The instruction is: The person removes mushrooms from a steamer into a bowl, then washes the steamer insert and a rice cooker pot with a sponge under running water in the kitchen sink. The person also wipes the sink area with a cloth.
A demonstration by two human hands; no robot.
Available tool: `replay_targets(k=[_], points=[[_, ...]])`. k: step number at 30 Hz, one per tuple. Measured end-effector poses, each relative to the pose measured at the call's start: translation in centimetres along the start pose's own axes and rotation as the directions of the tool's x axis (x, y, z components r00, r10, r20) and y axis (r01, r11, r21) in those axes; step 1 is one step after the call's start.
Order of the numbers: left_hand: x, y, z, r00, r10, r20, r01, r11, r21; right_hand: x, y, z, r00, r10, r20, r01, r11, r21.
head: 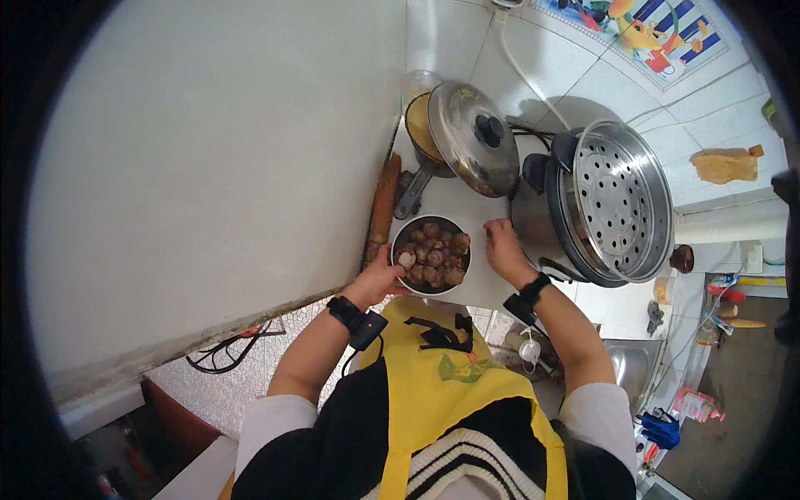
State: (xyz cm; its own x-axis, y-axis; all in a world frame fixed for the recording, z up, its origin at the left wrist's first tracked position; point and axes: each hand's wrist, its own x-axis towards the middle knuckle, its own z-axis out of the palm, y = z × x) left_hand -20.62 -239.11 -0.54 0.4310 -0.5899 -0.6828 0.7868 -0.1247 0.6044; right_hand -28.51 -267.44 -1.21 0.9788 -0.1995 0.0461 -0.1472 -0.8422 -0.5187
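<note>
A round bowl with a white rim stands on the white countertop in front of me, filled with small brown taro-like tubers. One piece at the left shows a pale face. My left hand grips the bowl's left rim, thumb at the edge. To the right of the bowl, apart from it, my right hand hovers over or rests on the counter with curled fingers. Whether something small is between its fingertips, I cannot tell.
Behind the bowl are a handled pan and a tilted metal lid. A large pot with a perforated steamer tray stands at the right. A wooden rolling pin lies by the left wall, and a sink is at the lower right.
</note>
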Motion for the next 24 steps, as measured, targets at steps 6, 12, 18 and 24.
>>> replay_targets(k=[6, 12, 18, 24], points=[[0.4, 0.2, 1.3, 1.0, -0.007, -0.008, 0.006, 1.0, -0.02, -1.2, -7.9, -3.8, 0.999, -0.029, 0.043, 0.003, 0.859, 0.512], [1.5, 1.3, 3.1, 0.999, -0.036, 0.01, 0.036, 0.999, 0.013, 0.3, -9.2, -5.1, 0.993, -0.119, -0.025, 0.122, 0.96, 0.251], [2.7, 1.9, 3.8, 1.0, -0.026, 0.005, 0.025, 0.999, 0.024, -1.0, -5.2, -5.0, 1.0, 0.016, 0.01, -0.016, 0.998, 0.06], [3.1, 2.7, 4.2, 0.999, -0.038, 0.018, 0.037, 0.997, 0.063, -0.1, -5.7, -4.4, 0.997, 0.057, -0.053, -0.049, 0.989, 0.138]])
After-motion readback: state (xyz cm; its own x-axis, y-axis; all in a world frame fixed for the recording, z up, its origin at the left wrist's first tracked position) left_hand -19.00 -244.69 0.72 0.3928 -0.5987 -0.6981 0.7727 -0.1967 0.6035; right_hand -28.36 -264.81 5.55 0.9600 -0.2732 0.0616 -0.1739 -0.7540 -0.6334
